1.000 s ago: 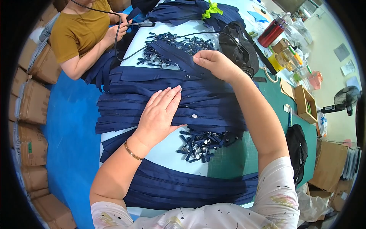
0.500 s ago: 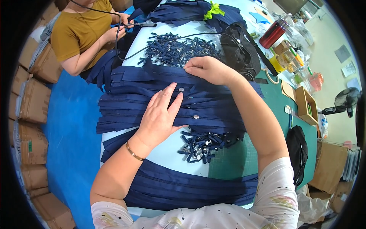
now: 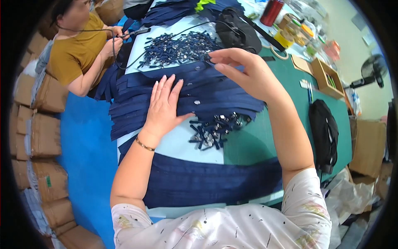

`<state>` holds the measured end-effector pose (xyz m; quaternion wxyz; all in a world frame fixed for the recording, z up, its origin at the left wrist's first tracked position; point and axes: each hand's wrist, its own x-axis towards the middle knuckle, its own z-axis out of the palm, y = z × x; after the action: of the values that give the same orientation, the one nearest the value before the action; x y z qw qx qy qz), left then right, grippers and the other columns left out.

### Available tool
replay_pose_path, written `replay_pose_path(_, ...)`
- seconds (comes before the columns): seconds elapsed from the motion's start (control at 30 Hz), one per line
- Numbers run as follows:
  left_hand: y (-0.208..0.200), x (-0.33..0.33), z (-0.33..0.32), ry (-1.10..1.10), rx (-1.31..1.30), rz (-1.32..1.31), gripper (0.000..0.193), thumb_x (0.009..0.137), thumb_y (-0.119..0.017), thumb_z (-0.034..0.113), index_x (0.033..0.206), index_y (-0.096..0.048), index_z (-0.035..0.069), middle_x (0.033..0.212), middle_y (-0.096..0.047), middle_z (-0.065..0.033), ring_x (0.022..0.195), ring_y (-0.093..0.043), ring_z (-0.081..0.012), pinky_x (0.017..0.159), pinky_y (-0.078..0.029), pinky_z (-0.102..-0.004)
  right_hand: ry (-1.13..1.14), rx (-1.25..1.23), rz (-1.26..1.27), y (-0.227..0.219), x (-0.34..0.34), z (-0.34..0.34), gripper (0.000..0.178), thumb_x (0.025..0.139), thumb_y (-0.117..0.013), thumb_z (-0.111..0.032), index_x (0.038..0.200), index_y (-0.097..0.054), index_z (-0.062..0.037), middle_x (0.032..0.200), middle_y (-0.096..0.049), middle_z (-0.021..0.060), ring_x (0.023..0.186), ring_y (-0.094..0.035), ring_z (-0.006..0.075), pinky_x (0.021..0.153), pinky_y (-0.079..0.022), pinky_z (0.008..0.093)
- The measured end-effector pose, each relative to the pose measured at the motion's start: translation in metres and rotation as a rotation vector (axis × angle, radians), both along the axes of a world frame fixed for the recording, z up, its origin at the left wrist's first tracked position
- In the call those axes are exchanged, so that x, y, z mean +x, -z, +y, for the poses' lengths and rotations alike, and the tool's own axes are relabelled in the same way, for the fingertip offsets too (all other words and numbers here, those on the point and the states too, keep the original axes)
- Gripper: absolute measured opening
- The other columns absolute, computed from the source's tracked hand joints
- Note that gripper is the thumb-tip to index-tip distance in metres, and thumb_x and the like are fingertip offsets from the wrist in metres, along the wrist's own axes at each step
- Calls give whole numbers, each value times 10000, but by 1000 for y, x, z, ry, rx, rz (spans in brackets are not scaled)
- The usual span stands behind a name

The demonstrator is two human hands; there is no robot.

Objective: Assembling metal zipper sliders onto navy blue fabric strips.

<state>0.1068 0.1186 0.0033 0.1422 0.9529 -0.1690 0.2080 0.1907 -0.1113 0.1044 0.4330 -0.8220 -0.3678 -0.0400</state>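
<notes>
My left hand (image 3: 163, 106) lies open on a layered stack of navy zipper strips (image 3: 132, 99), its fingers spread and the thumb out to the side. Over the far right part of the stack is my right hand (image 3: 244, 68). Its fingers and thumb curl toward each other, with a small dark thing at the fingertips that I cannot make out. Just beyond lies a big pile of zipper pulls (image 3: 178, 47), navy with silvery metal parts. A smaller heap of zipper pulls (image 3: 211, 133) sits at the stack's near edge. Small silvery pieces (image 3: 197, 102) show on the strips.
More navy strips (image 3: 207, 182) lie close to my body. A person in a mustard shirt (image 3: 78, 54) works at the far left. On the right are a black bag (image 3: 236, 31), a wooden box (image 3: 327, 79), a black pouch (image 3: 325, 133) and a red flask (image 3: 272, 12). Cartons (image 3: 49, 135) line the left.
My right hand has come up off the strip edge, its fingers opening somewhat. My left hand has shifted slightly left on the stack, fingers spread. The whole view has also shifted.
</notes>
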Motion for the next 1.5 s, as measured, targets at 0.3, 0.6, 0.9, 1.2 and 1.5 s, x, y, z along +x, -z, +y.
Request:
replay_pose_path(0.3,-24,-4,11,133,142,10,990,617,-782,461,1406,-304,102,1430,-311,-159,1334,-261,-369,1101,-175,-489,155,43,270,16,-144,-108,255,841,-645,-145,1080,-634,-58,942,-667,84,867,-640,182,765,-505,304)
replay_pose_path(0.6,-68,-7,14,169,6,115,766,777,-692,419,1370,-364,62,1353,-416,-177,1283,-372,-304,1058,-298,-375,525,-226,-45,90,-222,-171,209,764,-691,-167,963,-683,-104,967,-632,72,960,-561,265,839,-442,352)
replay_pose_path(0.9,-82,-9,-1,193,-834,480,269,930,-554,231,1137,-577,60,1061,-605,-26,993,-527,-67,855,-402,-203,421,-180,-145,108,-240,-162,189,736,-724,-199,919,-724,-150,967,-628,12,983,-539,193,879,-379,333)
replay_pose_path(1.2,-19,-207,-156,697,53,382,703,746,-685,384,1321,-439,64,1437,-287,-173,1333,-230,-412,1080,-228,-489,537,-84,-451,109,-234,-153,174,656,-701,-96,824,-697,-143,885,-614,-14,906,-558,194,767,-409,327)
replay_pose_path(1.5,-29,-195,-159,453,-109,-164,537,740,-712,241,1178,-511,4,1148,-531,-134,1095,-504,-309,958,-378,-459,404,-20,-532,90,-272,-120,242,698,-586,-132,929,-657,-124,862,-609,1,789,-601,176,691,-448,301)
